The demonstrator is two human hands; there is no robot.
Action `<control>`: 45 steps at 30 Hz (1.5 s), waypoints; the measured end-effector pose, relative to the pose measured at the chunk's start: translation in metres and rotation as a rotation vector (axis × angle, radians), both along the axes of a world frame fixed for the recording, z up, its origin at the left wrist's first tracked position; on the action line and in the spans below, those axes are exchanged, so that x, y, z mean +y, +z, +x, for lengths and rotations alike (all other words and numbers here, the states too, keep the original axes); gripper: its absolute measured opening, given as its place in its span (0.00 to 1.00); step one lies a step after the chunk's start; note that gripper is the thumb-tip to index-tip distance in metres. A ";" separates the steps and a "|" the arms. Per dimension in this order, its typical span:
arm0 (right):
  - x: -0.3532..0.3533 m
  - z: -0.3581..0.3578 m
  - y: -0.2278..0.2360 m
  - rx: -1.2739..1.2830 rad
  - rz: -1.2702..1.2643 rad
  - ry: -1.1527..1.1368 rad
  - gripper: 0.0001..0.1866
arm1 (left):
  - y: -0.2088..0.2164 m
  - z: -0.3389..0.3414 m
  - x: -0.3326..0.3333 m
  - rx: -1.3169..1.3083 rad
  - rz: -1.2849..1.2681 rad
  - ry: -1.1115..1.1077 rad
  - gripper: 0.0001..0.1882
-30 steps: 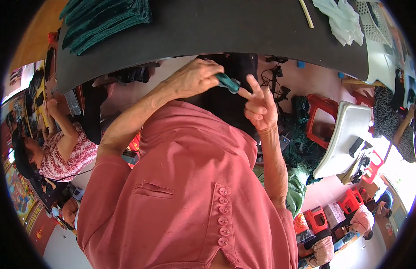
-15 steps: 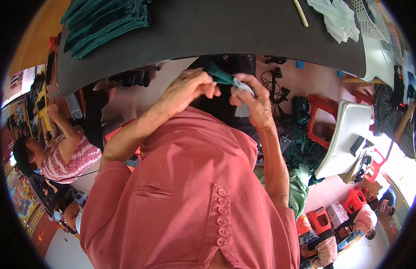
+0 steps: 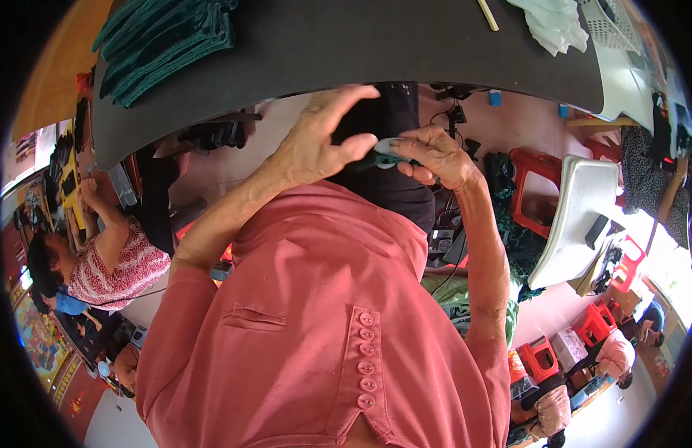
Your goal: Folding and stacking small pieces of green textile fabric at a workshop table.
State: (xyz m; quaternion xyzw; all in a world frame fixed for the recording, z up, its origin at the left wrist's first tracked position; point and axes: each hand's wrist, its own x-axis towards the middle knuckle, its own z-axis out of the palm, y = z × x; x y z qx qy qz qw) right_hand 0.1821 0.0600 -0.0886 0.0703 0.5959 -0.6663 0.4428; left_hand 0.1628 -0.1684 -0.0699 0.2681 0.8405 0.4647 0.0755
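Both hands are raised in front of my red shirt, below the edge of the black table (image 3: 361, 45). My right hand (image 3: 435, 153) pinches a small teal piece of cloth with a pale patch (image 3: 383, 151). My left hand (image 3: 316, 142) is just left of it, fingers spread and lifted. Its thumb tip is against the cloth's left end. Much of the cloth is hidden by my right fingers.
On the table lie a stack of dark green cloth (image 3: 167, 37), white cloth (image 3: 555, 22), a white basket (image 3: 622, 52) and a thin wooden stick (image 3: 486, 13). A red stool (image 3: 540, 187) and a white chair (image 3: 577, 216) stand at right. Another person (image 3: 114, 261) sits at left.
My hands have come closer together around the teal cloth. My left fingers have lifted and spread, and my right hand has closed over the piece.
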 end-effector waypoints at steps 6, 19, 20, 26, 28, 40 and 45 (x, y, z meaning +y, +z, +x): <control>0.004 -0.015 0.018 0.101 0.008 0.144 0.14 | -0.012 -0.001 0.011 -0.479 0.017 -0.277 0.27; -0.025 0.022 -0.007 0.784 0.352 -0.396 0.15 | -0.030 0.005 0.007 -0.787 0.226 -0.135 0.13; -0.031 0.024 -0.007 0.681 0.316 -0.348 0.14 | -0.026 0.006 0.008 -0.751 0.150 -0.150 0.11; -0.036 0.023 -0.015 0.668 0.399 -0.227 0.11 | -0.028 0.014 0.007 -0.539 -0.016 -0.129 0.08; -0.039 0.023 -0.014 0.733 0.468 -0.214 0.09 | -0.027 0.015 0.008 -0.384 -0.056 -0.116 0.08; -0.038 0.011 -0.024 1.060 0.640 -0.376 0.09 | -0.028 0.028 0.032 -0.434 0.165 -0.090 0.11; -0.034 0.020 -0.041 0.581 0.182 -0.541 0.09 | -0.026 0.027 0.032 -0.735 0.193 -0.130 0.14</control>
